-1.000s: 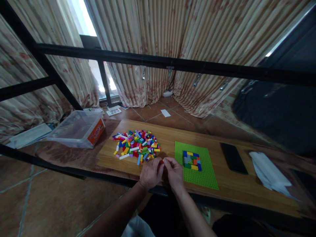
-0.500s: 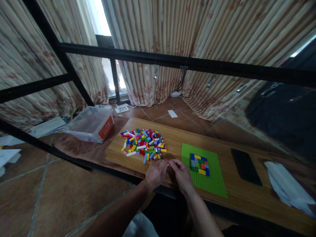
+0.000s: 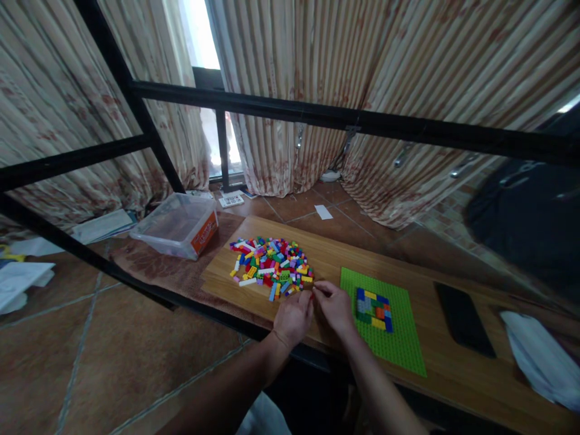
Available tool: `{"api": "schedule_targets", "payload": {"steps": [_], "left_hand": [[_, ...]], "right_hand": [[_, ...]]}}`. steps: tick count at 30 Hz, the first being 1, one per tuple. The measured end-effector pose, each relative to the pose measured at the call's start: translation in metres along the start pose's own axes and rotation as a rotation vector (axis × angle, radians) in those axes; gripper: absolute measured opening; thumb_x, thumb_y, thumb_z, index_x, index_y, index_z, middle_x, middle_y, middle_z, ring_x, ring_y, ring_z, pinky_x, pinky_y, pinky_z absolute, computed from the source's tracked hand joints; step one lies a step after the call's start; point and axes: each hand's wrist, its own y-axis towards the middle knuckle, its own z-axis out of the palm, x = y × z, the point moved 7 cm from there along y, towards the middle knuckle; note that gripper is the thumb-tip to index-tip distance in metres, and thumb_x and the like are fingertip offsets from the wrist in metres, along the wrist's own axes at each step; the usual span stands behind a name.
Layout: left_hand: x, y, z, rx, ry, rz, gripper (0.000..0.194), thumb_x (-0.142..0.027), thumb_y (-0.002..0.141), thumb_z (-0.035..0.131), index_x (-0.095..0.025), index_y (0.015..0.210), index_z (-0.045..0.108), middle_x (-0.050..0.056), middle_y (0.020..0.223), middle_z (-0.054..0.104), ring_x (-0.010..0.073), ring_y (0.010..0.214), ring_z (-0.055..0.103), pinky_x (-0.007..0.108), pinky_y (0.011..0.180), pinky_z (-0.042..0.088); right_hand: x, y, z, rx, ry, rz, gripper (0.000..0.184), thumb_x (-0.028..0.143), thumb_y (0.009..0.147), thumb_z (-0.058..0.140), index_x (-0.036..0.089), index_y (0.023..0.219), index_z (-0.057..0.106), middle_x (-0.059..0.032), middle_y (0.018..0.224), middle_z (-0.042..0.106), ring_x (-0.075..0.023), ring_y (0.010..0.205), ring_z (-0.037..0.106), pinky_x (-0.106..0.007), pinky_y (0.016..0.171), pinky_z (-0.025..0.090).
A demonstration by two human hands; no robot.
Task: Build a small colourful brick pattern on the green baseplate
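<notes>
My left hand (image 3: pixel 293 317) and my right hand (image 3: pixel 334 306) meet fingertip to fingertip over the wooden board, both closed in a pinch. A small red toy brick (image 3: pixel 312 296) shows between them, mostly hidden by the fingers. Just beyond my left hand spreads a loose pile of colourful toy bricks (image 3: pixel 272 264). Right of my right hand lies a green baseplate (image 3: pixel 401 344). On it stands a low, roughly square build of bricks (image 3: pixel 374 309) in blue, yellow, green, grey and orange.
A clear plastic box (image 3: pixel 170 226) with an orange label stands left of the wooden board (image 3: pixel 326 248). Toward the right end lie a black phone-like slab (image 3: pixel 464 318) and a white plastic bag or wrapper (image 3: pixel 539 356). Black metal rails (image 3: pixel 272 109) cross in front of the curtains.
The view has shifted slightly, so everything sits a little further right. My hands stay together at the red brick, with the right fingers now slightly higher and the left hand turned over it.
</notes>
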Motion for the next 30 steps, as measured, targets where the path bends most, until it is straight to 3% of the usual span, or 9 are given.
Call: {"api": "schedule_targets", "payload": {"steps": [5, 11, 16, 21, 25, 30], "left_hand": [[0.0, 0.001, -0.001, -0.044, 0.005, -0.025, 0.02, -0.014, 0.09, 0.044, -0.019, 0.107, 0.051, 0.004, 0.089, 0.067, 0.0181, 0.083, 0.065, 0.029, 0.072, 0.053], [-0.001, 0.002, -0.003, -0.064, -0.002, -0.016, 0.021, -0.016, 0.092, 0.042, -0.019, 0.11, 0.052, 0.005, 0.09, 0.068, 0.0177, 0.084, 0.066, 0.028, 0.074, 0.054], [0.001, 0.002, -0.001, -0.043, -0.003, 0.001, 0.019, -0.014, 0.09, 0.044, -0.019, 0.106, 0.053, 0.005, 0.091, 0.068, 0.0189, 0.086, 0.067, 0.031, 0.076, 0.054], [0.001, 0.001, -0.003, -0.079, -0.015, 0.016, 0.031, -0.015, 0.089, 0.044, -0.016, 0.12, 0.046, 0.009, 0.1, 0.068, 0.0198, 0.09, 0.067, 0.033, 0.079, 0.055], [-0.003, 0.001, -0.008, -0.083, -0.06, 0.065, 0.041, -0.023, 0.092, 0.043, -0.015, 0.132, 0.038, 0.01, 0.105, 0.068, 0.0199, 0.094, 0.067, 0.032, 0.081, 0.055], [-0.014, -0.002, -0.009, -0.029, -0.044, 0.247, 0.024, -0.025, 0.095, 0.038, -0.018, 0.114, 0.052, 0.007, 0.096, 0.069, 0.0186, 0.088, 0.067, 0.032, 0.079, 0.055]], "right_hand": [[0.012, 0.011, 0.006, 0.001, -0.222, -0.08, 0.029, 0.031, 0.076, 0.054, 0.023, 0.1, 0.068, -0.002, 0.081, 0.07, -0.0195, 0.076, 0.064, -0.033, 0.073, 0.047], [0.017, 0.015, 0.014, 0.009, -0.383, -0.166, 0.021, 0.026, 0.079, 0.052, 0.024, 0.093, 0.068, -0.0028, 0.085, 0.068, -0.0191, 0.078, 0.062, -0.03, 0.072, 0.045], [0.018, 0.008, 0.01, -0.019, -0.318, -0.159, 0.021, 0.03, 0.085, 0.047, 0.022, 0.09, 0.066, -0.004, 0.087, 0.068, -0.0191, 0.082, 0.062, -0.03, 0.075, 0.045], [0.019, -0.015, -0.005, -0.093, -0.22, -0.137, 0.029, 0.034, 0.09, 0.041, 0.018, 0.093, 0.065, -0.0079, 0.092, 0.069, -0.0195, 0.083, 0.063, -0.031, 0.078, 0.045], [0.015, -0.039, -0.01, -0.034, -0.134, -0.114, 0.027, 0.034, 0.09, 0.042, 0.019, 0.089, 0.065, -0.0066, 0.091, 0.069, -0.0188, 0.082, 0.063, -0.03, 0.077, 0.045], [0.009, -0.052, -0.014, 0.022, -0.061, -0.057, 0.024, 0.034, 0.088, 0.046, 0.021, 0.089, 0.067, -0.0041, 0.089, 0.069, -0.0188, 0.083, 0.063, -0.031, 0.079, 0.046]]}}
